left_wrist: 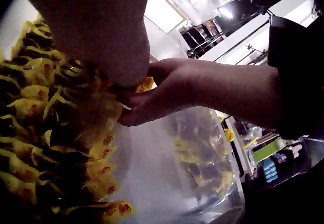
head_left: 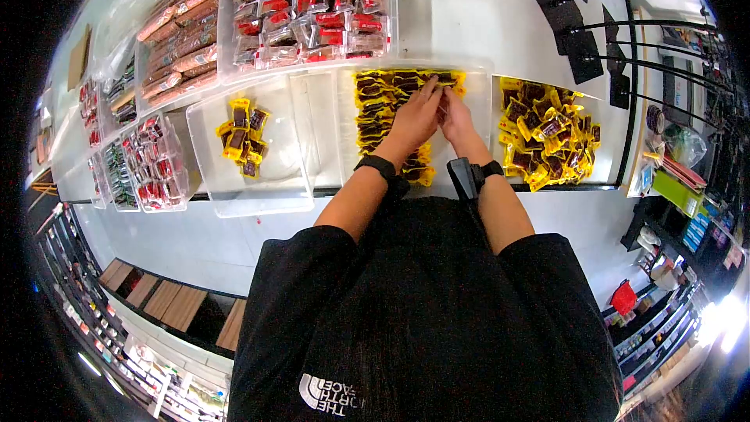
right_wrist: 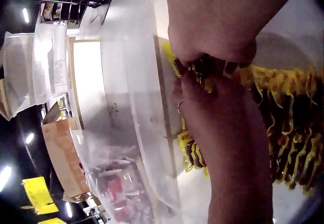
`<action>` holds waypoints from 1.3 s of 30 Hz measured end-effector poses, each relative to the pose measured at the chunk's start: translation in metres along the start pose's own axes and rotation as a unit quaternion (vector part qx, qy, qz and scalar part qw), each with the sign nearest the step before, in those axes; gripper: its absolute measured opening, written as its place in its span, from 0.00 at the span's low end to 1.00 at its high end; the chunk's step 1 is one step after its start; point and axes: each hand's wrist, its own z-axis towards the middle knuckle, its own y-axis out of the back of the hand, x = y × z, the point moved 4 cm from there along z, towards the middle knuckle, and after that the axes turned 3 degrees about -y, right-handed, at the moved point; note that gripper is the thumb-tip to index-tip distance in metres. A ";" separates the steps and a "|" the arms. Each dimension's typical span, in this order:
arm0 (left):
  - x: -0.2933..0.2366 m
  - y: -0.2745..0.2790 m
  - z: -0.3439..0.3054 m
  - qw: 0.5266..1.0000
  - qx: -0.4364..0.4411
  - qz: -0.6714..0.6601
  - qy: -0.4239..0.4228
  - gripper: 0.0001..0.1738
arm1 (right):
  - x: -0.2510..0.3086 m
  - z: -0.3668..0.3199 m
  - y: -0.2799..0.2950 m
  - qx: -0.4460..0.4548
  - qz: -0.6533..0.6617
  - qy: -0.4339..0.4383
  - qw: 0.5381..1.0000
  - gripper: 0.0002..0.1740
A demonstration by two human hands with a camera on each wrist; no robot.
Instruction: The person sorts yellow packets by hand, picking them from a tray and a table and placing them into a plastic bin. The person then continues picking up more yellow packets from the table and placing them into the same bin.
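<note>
Yellow-edged snack packets [head_left: 383, 105] with dark contents stand packed on edge in rows inside a clear plastic box [head_left: 476, 176]. My left hand [head_left: 418, 119] and right hand [head_left: 456, 116] meet over the box's far right part. Between them the fingers pinch a yellow-and-dark snack packet [right_wrist: 205, 68], mostly covered by the hands. In the left wrist view the right hand [left_wrist: 164, 87] reaches in from the right, and a yellow wrapper end [left_wrist: 145, 85] shows beside its fingers. The left hand [right_wrist: 220, 100] wears a ring and lies close beneath the right hand [right_wrist: 210, 29] in the right wrist view.
Right of the box lies a loose heap of yellow packets [head_left: 551, 133]. A shallow clear tray [head_left: 281, 180] to the left holds several more. Behind stand a bin of red-labelled packets [head_left: 312, 16] and long wrapped sticks [head_left: 183, 39]. Black metal rods [head_left: 648, 23] jut in at right.
</note>
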 end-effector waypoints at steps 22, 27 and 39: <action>0.007 0.029 0.007 0.996 0.030 -0.083 0.027 0.20 | 0.013 -0.022 -0.008 -0.042 -0.069 0.015 0.997 0.18; 0.025 0.117 -0.031 0.971 -0.061 -0.146 0.182 0.14 | 0.005 -0.027 -0.006 -0.012 -0.117 -0.024 0.993 0.30; 0.229 0.214 -0.239 0.870 -0.056 0.248 0.422 0.25 | 0.020 -0.100 -0.008 0.027 -0.223 0.040 0.974 0.21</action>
